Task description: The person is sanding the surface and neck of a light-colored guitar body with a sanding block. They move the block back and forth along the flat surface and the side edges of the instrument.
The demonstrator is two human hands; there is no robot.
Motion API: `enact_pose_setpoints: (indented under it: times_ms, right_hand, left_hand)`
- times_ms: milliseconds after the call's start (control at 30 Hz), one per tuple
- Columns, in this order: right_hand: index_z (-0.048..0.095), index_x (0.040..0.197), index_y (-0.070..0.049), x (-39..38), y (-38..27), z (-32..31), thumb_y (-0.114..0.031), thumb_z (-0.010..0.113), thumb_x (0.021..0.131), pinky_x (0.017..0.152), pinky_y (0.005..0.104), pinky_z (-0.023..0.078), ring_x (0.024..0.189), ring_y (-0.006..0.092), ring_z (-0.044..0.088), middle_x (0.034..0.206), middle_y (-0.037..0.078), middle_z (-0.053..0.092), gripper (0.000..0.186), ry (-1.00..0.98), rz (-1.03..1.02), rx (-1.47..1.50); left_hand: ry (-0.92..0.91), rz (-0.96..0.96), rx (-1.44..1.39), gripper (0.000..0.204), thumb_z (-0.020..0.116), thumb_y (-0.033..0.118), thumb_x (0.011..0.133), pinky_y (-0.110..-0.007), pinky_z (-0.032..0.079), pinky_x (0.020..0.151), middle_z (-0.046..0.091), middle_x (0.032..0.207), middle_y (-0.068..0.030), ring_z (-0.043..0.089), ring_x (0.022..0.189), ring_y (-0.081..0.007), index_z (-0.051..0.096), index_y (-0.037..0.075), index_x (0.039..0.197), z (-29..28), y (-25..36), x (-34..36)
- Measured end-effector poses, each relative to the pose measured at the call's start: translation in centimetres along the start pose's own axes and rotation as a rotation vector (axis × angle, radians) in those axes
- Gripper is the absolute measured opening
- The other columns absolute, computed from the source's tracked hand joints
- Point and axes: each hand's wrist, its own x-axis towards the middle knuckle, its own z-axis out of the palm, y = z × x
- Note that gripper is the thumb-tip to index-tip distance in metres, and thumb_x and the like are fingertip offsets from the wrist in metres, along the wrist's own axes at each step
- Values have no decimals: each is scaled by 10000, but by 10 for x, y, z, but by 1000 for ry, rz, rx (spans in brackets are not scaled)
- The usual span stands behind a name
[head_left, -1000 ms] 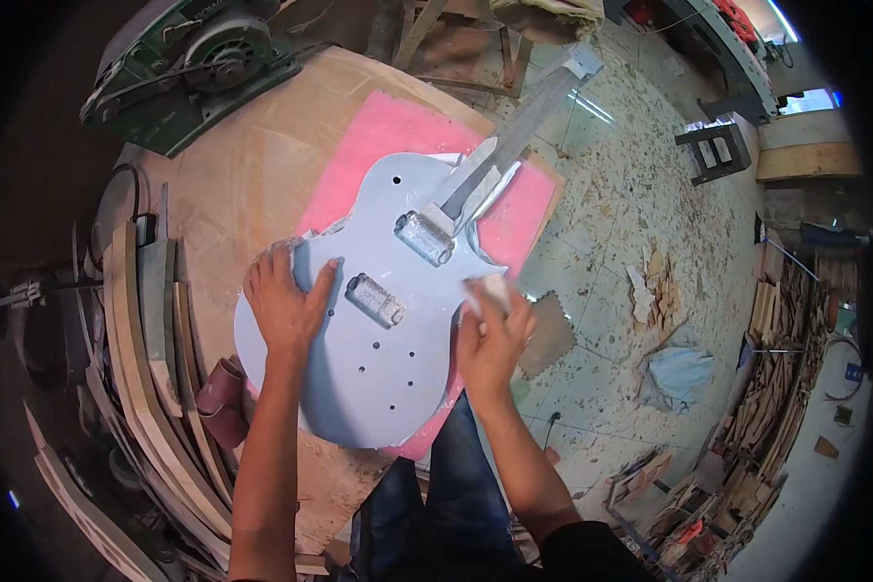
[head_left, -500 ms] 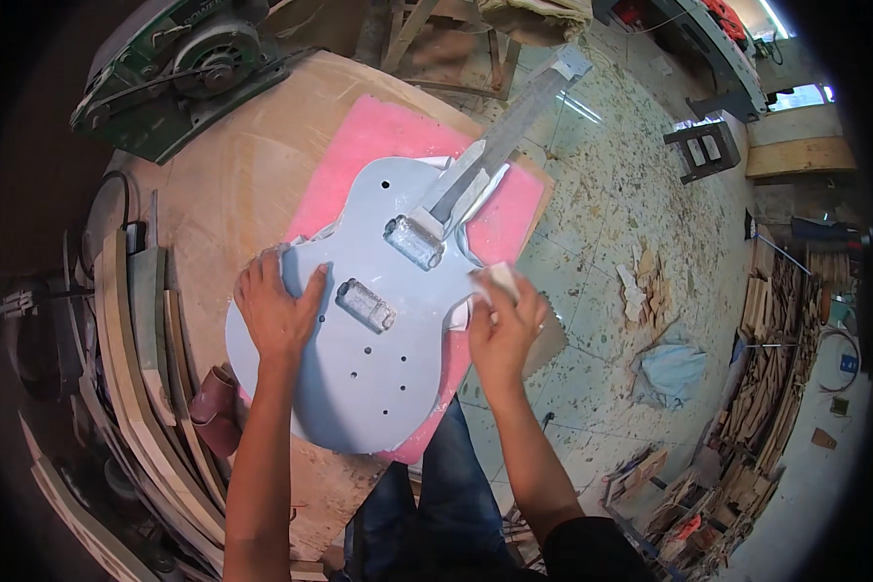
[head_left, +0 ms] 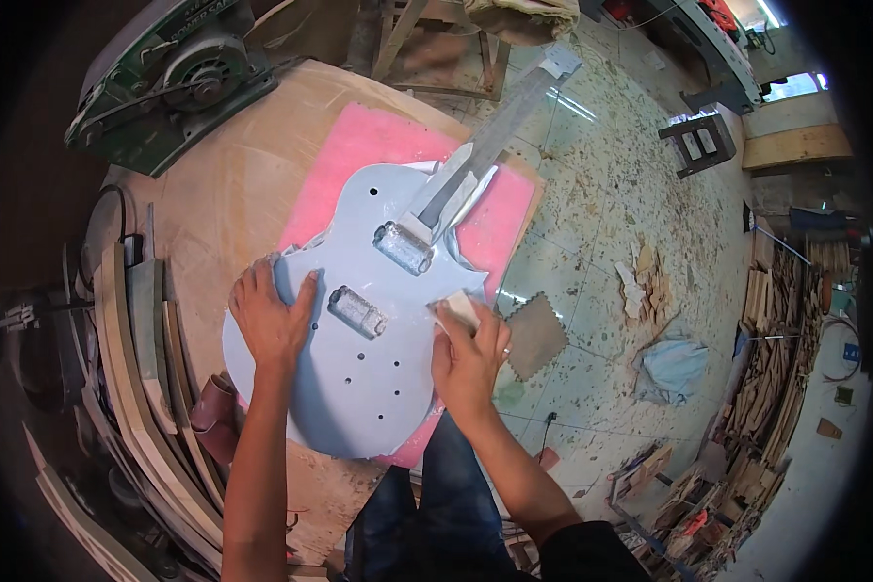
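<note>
A pale grey guitar body (head_left: 359, 262) lies face up across a pink foam sheet (head_left: 335, 145), its neck (head_left: 485, 131) pointing to the far right. Two rectangular pickup cavities and several small holes show in its face. My left hand (head_left: 274, 315) rests with fingers apart on the left side of the body, at the waist. At the right waist, my right hand (head_left: 470, 359) pinches a pale, folded piece of sandpaper (head_left: 462, 308) against the body's edge. Crumpled covering, partly hidden, shows around the neck joint.
A wooden worktop (head_left: 204, 184) carries the foam, with a green belt-driven machine (head_left: 189, 82) at the far left. Curved wood strips (head_left: 131, 330) and a brown-red roll (head_left: 215, 412) stand left. Wood scraps (head_left: 737, 436) and a light blue cloth (head_left: 674, 367) lie on the right.
My right hand has moved left and nearer to me along the body's right edge with the sandpaper. The left hand stays on the body. The whole view has shifted slightly.
</note>
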Motion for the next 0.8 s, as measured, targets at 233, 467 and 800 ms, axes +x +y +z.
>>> enact_pose_setpoints:
  times_ms: [233, 467, 800]
  right_hand:
    - [803, 1237, -213, 33, 14, -4, -125, 743, 874, 1107, 530, 353, 1269, 385, 499, 1406, 135, 589, 379, 85, 159, 15]
    - [800, 1253, -227, 29, 23, -3, -140, 754, 880, 1104, 540, 362, 1272, 387, 497, 1404, 142, 585, 386, 9, 32, 50]
    - [793, 1262, -224, 35, 22, -9, -130, 748, 877, 1105, 534, 359, 1285, 392, 488, 1419, 142, 575, 399, -9, 91, 39]
  left_hand:
    - [6, 9, -21, 638, 743, 500, 930, -516, 349, 1171, 643, 1289, -184, 557, 1269, -386, 637, 30, 1348, -1, 2, 1]
    - [-21, -23, -16, 662, 745, 513, 918, -509, 337, 1189, 639, 1322, -190, 545, 1300, -383, 647, 19, 1348, -1, 1, 3]
    - [-14, -14, -8, 606, 741, 460, 935, -514, 345, 1180, 638, 1295, -199, 549, 1284, -392, 641, 28, 1348, -3, 4, 2]
